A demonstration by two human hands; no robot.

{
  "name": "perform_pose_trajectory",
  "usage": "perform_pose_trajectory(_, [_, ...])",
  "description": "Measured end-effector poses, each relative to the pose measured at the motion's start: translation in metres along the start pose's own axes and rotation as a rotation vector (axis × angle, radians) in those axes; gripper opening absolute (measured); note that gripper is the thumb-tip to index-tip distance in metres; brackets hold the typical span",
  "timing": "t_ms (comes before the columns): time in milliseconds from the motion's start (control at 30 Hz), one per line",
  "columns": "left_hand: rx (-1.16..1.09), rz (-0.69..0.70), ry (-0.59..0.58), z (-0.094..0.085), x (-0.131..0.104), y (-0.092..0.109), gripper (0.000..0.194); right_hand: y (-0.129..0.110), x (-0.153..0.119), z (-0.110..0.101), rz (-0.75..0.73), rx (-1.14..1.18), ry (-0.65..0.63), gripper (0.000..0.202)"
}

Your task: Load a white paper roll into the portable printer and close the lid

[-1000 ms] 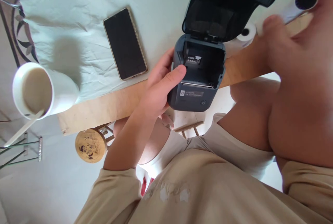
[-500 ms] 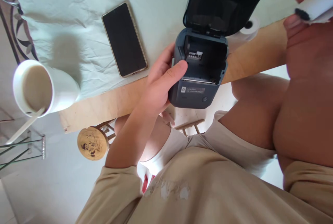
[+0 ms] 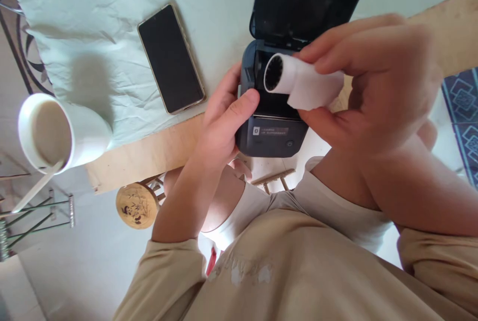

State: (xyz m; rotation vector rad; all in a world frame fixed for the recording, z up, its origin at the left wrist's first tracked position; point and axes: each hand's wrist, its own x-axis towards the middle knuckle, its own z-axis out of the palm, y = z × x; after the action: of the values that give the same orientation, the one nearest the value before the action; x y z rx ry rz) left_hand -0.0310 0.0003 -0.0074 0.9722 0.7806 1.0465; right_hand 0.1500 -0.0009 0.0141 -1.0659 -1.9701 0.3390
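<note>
A dark label printer [image 3: 274, 137] is held at the table's front edge, its black lid [image 3: 289, 5] swung up and back. My left hand [image 3: 226, 117] grips the printer's left side, thumb over the rim of the paper bay. In my right hand [image 3: 368, 74], closed with thumb and fingers around it, is a white paper roll [image 3: 298, 79] with a dark core at its left end. The roll hangs over the open bay, tilted, with a loose flap of paper pointing down. Whether it touches the bay, I cannot tell.
A smartphone [image 3: 172, 59] with a dark screen lies on the pale tablecloth [image 3: 209, 2]. To its left stands a white cup [image 3: 87, 129] of milky brown drink with a spoon [image 3: 37, 186]. A round wooden stool [image 3: 137, 205] is below the table's bare wooden edge [image 3: 149, 154].
My right hand has come in from the far right with the paper roll and brought it over the printer's open bay. My left hand keeps its grip on the printer.
</note>
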Motion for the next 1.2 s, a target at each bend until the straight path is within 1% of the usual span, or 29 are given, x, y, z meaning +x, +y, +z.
perform_pose_trajectory(67, [0.023, -0.011, 0.007, 0.001, -0.001, 0.002, 0.036, -0.001, 0.0, 0.001, -0.126, -0.109, 0.02, 0.032])
perform_pose_trajectory(100, [0.034, -0.007, 0.006, 0.002, -0.001, 0.002, 0.037, -0.001, -0.001, 0.002, -0.151, -0.134, 0.02, 0.033])
perform_pose_trajectory(233, [0.047, 0.012, 0.003, 0.0, 0.0, 0.0, 0.038, 0.003, -0.005, 0.001, -0.168, -0.119, -0.007, 0.021])
perform_pose_trajectory(367, [-0.02, 0.008, -0.03, -0.001, 0.0, -0.002, 0.037, 0.004, -0.007, -0.001, -0.268, -0.152, 0.052, 0.017])
perform_pose_trajectory(467, [-0.083, 0.031, -0.059, -0.003, 0.0, -0.007, 0.041, 0.001, -0.009, 0.002, -0.262, -0.133, 0.034, 0.019])
perform_pose_trajectory(533, [-0.082, 0.061, -0.071, -0.005, 0.001, -0.01, 0.048, 0.001, -0.011, 0.006, -0.253, -0.148, 0.014, 0.021])
perform_pose_trajectory(633, [0.025, 0.086, -0.059, -0.007, 0.002, -0.013, 0.056, 0.003, -0.013, 0.009, -0.292, -0.172, -0.01, 0.023])
perform_pose_trajectory(733, [0.133, 0.077, -0.028, -0.008, 0.001, -0.01, 0.06, 0.005, -0.013, 0.008, -0.306, -0.12, -0.044, 0.021])
perform_pose_trajectory(833, [0.142, 0.062, -0.037, -0.007, -0.001, -0.005, 0.066, 0.004, -0.012, 0.003, -0.243, -0.087, 0.025, 0.018])
perform_pose_trajectory(900, [0.131, 0.038, -0.054, -0.007, -0.002, -0.003, 0.073, 0.004, -0.011, 0.001, -0.205, -0.098, 0.038, 0.02])
perform_pose_trajectory(1033, [0.128, 0.041, -0.062, -0.004, -0.002, -0.004, 0.083, 0.004, -0.014, 0.003, -0.262, -0.2, 0.028, 0.028])
perform_pose_trajectory(1100, [0.113, 0.062, -0.048, -0.001, -0.002, -0.004, 0.079, 0.004, -0.015, 0.004, -0.257, -0.192, -0.003, 0.03])
perform_pose_trajectory(1200, [0.082, 0.059, 0.003, 0.003, -0.002, -0.003, 0.064, 0.003, -0.016, 0.005, -0.217, -0.113, -0.106, 0.032])
